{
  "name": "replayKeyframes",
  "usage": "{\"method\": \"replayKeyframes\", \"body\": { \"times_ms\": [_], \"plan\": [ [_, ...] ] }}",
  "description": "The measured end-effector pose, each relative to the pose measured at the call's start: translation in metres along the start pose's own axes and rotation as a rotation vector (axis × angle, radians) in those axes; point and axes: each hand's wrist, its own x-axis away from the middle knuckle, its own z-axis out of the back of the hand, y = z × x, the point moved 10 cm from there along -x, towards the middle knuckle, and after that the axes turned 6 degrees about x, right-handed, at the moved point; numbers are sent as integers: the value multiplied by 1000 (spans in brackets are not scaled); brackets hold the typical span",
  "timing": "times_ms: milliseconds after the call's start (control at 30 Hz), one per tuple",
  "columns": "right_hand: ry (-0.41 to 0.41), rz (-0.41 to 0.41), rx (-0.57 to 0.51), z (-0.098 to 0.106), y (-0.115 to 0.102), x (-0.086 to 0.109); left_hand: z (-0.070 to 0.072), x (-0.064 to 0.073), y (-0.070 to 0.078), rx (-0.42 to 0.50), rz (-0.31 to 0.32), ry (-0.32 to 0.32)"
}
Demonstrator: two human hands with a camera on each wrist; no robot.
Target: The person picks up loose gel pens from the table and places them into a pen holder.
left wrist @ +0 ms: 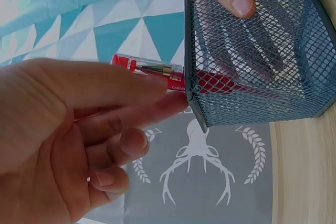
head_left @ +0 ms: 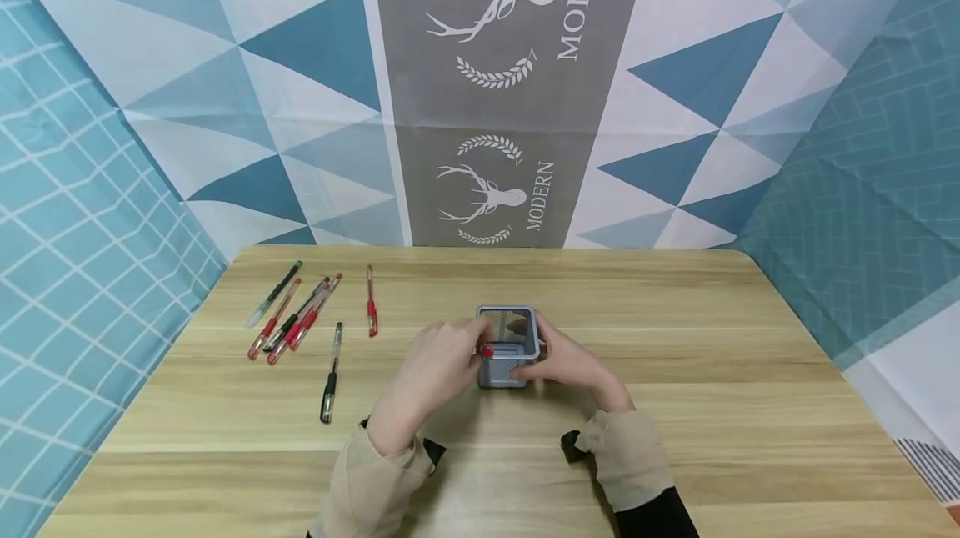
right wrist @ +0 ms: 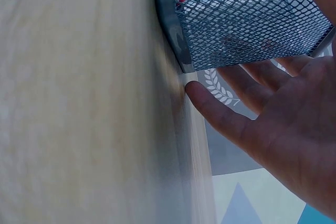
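A dark grey wire-mesh pen holder (head_left: 504, 373) stands upright on the table in front of me. My right hand (head_left: 567, 363) grips it from the right, thumb on the near side and the other fingers round the back. With thumb and index finger, my left hand (left wrist: 47, 124) pinches a red gel pen (left wrist: 123, 61) near its capped end, right at the rim. The pen's other end reaches inside the holder and shows through the mesh. In the right wrist view, the right hand's little finger (right wrist: 212, 106) is beside the holder's base.
At the table's left lies a loose group of red and black pens (head_left: 303, 323), with a green-ended pen (head_left: 276, 292) along its far side. A separate red pen (head_left: 372, 309) and a black pen (head_left: 330, 379) lie nearer the middle. Patterned cloth (head_left: 480, 104) hangs behind the wooden table (head_left: 712, 338).
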Motion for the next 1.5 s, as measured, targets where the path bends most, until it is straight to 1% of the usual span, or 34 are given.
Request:
{"method": "replayKeyframes", "body": {
  "times_ms": [100,200,300,367,500,667,767,867,933,1067,1167,1333,1433,1500],
  "plan": [
    [-2,0,14,1,-8,1,5,-1,-2,-19,16,21],
    [1,22,25,4,-13,1,10,-3,-6,-18,44,38],
    [5,39,23,5,-14,0,16,-3,-10,-30,60,68],
    [-6,41,20,4,-12,0,18,-2,-12,-41,64,76],
    [-23,32,20,1,-9,1,15,1,-20,-35,86,60],
    [6,11,23,1,-5,3,7,2,-38,39,140,11],
    [2,6,24,0,-4,3,7,6,-54,48,205,-15],
    [-4,13,22,-1,-5,3,12,14,-74,22,279,-35],
    [-4,12,22,-1,-6,2,17,20,-88,-10,334,-51],
    [-3,10,25,-1,-6,2,26,35,-117,-29,433,-92],
    [-2,15,26,0,-7,2,29,47,-134,-18,502,-133],
    [9,18,23,2,-8,2,30,65,-153,-36,610,-236],
    [5,19,16,1,-8,2,27,75,-162,-27,677,-305],
    [2,16,10,0,-8,2,24,80,-166,-22,710,-334]
  ]
}}
